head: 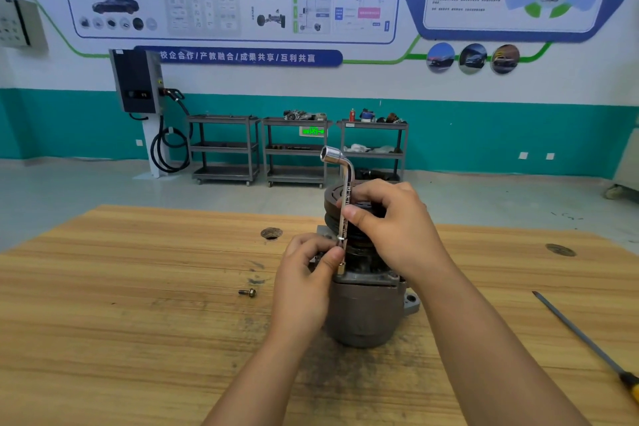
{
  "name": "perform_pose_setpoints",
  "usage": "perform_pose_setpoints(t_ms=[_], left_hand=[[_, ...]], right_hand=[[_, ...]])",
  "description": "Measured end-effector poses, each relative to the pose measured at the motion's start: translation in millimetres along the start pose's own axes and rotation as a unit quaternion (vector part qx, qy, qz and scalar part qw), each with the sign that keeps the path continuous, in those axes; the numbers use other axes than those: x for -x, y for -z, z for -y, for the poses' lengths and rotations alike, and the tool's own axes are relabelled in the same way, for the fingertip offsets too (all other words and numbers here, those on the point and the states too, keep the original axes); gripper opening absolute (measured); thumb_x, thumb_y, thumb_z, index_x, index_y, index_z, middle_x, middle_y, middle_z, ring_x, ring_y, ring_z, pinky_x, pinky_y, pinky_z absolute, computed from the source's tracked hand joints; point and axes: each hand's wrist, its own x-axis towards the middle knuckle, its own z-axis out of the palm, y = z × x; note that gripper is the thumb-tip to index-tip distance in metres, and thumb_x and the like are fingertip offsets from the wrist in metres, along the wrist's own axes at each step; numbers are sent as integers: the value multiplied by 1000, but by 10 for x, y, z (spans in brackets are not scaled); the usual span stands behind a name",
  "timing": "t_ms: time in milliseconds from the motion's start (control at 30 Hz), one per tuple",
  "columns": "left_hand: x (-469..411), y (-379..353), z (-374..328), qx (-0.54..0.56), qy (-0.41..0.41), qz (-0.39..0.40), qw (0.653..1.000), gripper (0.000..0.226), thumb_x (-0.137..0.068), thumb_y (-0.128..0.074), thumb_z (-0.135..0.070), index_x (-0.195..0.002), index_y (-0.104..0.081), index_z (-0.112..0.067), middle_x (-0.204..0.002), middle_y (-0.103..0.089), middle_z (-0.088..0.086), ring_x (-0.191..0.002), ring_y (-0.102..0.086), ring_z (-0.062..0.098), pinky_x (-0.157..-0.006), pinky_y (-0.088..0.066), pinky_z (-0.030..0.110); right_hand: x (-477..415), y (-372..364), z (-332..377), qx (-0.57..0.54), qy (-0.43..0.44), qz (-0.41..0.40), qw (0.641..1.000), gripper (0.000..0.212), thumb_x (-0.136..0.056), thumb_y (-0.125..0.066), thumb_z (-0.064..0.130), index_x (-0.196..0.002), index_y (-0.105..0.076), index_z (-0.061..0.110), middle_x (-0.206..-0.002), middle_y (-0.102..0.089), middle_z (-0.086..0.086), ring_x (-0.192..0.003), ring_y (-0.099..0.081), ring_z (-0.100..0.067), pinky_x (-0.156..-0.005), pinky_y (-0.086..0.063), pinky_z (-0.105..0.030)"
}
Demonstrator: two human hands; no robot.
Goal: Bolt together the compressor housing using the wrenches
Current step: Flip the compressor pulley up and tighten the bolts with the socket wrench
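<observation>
A grey compressor housing [363, 315] stands upright on the wooden table [138, 322], its dark pulley [333, 197] on top at the back. A chrome L-shaped socket wrench [346, 183] stands upright with its lower socket down on the housing's flange at the left side. My right hand [390, 228] pinches the wrench's shaft about halfway up. My left hand [307, 273] pinches the wrench's lower end just above the flange. A loose bolt [248, 293] lies on the table left of the housing.
A long screwdriver [581, 339] with a yellow and black handle lies at the table's right edge. Two round holes [271, 233] mark the tabletop. Grey shelf carts [297, 149] and a wall charger [138, 83] stand against the far wall.
</observation>
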Motion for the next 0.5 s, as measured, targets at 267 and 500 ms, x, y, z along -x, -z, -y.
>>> perform_pose_setpoints(t_ms=[267, 500], left_hand=[[15, -11, -9, -17, -2, 3, 1000, 9, -82, -68, -19, -77, -64, -25, -91, -59, -7, -94, -54, 8, -80, -41, 19], [10, 1, -12, -67, -17, -21, 997, 18, -83, -67, -21, -77, -63, -37, -84, -58, -16, -97, -45, 9, -76, -29, 2]], right_hand=[[-1, -59, -6, 17, 0, -26, 1000, 14, -85, -67, 23, -84, -57, 32, -77, -40, 26, -100, -39, -11, -102, -33, -43], [-32, -28, -19, 47, 14, 26, 998, 17, -89, -62, 26, -104, -69, 29, -99, -58, 24, -107, -38, -13, -102, -28, -42]])
